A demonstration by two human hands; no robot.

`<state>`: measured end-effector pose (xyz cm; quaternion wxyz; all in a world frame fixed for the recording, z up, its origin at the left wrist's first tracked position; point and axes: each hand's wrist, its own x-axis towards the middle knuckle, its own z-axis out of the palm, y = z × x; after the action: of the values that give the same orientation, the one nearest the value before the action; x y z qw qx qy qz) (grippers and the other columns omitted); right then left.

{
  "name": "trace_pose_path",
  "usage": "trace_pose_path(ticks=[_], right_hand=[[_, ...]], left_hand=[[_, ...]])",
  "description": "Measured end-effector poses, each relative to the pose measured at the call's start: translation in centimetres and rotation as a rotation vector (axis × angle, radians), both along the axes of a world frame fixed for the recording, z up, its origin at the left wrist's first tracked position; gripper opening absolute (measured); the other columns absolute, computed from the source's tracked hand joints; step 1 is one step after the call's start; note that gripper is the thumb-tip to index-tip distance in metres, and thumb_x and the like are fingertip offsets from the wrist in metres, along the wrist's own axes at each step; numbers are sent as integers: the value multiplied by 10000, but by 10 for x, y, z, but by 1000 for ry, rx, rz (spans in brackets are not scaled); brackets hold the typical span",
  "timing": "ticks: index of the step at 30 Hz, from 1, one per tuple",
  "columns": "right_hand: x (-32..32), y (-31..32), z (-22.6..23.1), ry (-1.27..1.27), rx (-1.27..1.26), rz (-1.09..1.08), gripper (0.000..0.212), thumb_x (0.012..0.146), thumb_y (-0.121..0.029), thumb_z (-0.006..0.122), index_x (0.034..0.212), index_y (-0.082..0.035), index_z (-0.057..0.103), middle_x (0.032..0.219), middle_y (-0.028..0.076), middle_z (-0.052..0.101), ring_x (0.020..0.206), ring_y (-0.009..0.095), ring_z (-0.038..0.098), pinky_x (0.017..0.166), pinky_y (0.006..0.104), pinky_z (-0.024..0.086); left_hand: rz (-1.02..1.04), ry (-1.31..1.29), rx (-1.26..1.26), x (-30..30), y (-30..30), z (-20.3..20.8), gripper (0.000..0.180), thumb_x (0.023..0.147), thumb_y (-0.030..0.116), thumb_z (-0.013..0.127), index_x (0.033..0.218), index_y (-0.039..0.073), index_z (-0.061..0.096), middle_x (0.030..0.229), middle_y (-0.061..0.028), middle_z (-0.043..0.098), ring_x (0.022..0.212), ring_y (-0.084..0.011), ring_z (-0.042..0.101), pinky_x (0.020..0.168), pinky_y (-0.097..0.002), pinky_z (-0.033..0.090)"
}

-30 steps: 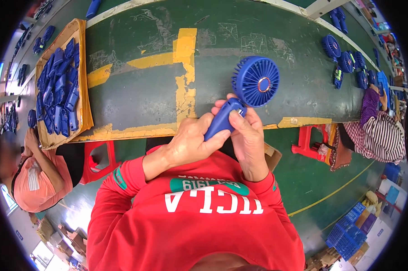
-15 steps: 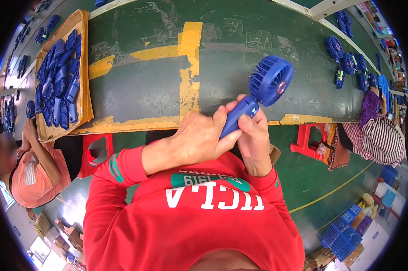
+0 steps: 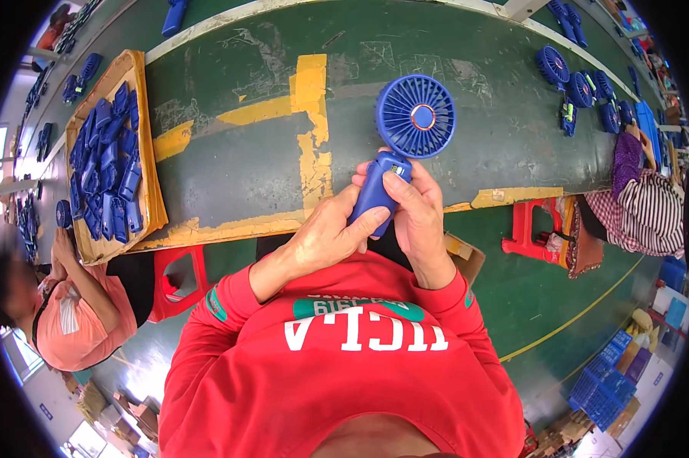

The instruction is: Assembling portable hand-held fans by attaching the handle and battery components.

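A blue handheld fan is held upright over the table's near edge, its round grille facing up toward me. Both hands grip its handle. My left hand wraps the lower part from the left, thumb lying across the handle's bottom end. My right hand closes around it from the right, its thumb resting on the front just below a small lit display. The fingers behind the handle are partly hidden.
A cardboard tray heaped with blue handle parts stands at the table's left. More blue fans lie at the far right. Co-workers sit left and right, near red stools. Yellow tape marks the green table.
The fan has turned so its grille faces me, and its head has moved left. Both hands have shifted with it, still holding the handle.
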<state>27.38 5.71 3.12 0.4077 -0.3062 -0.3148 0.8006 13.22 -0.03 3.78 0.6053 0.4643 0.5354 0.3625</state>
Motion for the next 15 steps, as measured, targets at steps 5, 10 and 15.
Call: trace_pose_path(ticks=[5,10,15], right_hand=[[-1,7,8,-83,29,42,388,893,-150,534,1221,26,427,1111,199,567,1024,272,584,878,365,484],[-3,21,4,-38,15,80,377,917,-203,504,1217,17,442,1188,190,534,1085,254,550,917,378,460],[2,38,2,133,-38,95,452,940,-290,456,1285,-1,416,1237,170,512,1114,223,510,897,316,425]], left_hand=[[-23,-141,-38,-5,7,-5,324,928,296,500,953,-27,502,761,-79,587,572,-109,563,532,-225,457],[4,-277,-144,-9,23,0,366,946,342,451,986,-13,529,772,-91,607,558,-108,553,529,-212,450],[77,-862,-348,-13,43,-3,530,951,466,335,1059,-21,514,696,-139,594,394,-106,434,416,-225,361]])
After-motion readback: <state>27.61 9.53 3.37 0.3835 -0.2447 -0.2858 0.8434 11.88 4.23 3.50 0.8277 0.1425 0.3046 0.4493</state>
